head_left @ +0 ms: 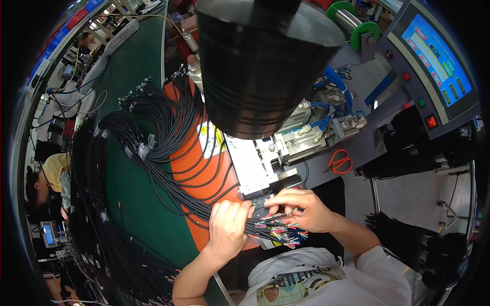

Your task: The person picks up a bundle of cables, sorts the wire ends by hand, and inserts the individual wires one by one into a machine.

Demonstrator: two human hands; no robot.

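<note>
A bundle of black cables (176, 184) runs from the upper left down to my left hand (227, 229), whose fingers are wrapped round it. Past that hand the cables fan out into stripped ends with thin coloured wires (280, 232), red, white, yellow and blue among them. Just above these ends is my right hand (309, 210), fingers bent and drawn together at the machine's dark fixture (260, 198). What its fingertips pinch, if anything, is too small to make out. The clamping machine (250, 163) has a bright metal plate and stands directly beyond both hands.
A large black lamp-like hood (255, 66) hangs over the machine. Red-handled scissors (339, 162) lie to the right. A control panel with a lit screen (439, 58) stands at the upper right. More black cables (89, 194) cover the green table (120, 191) at left.
</note>
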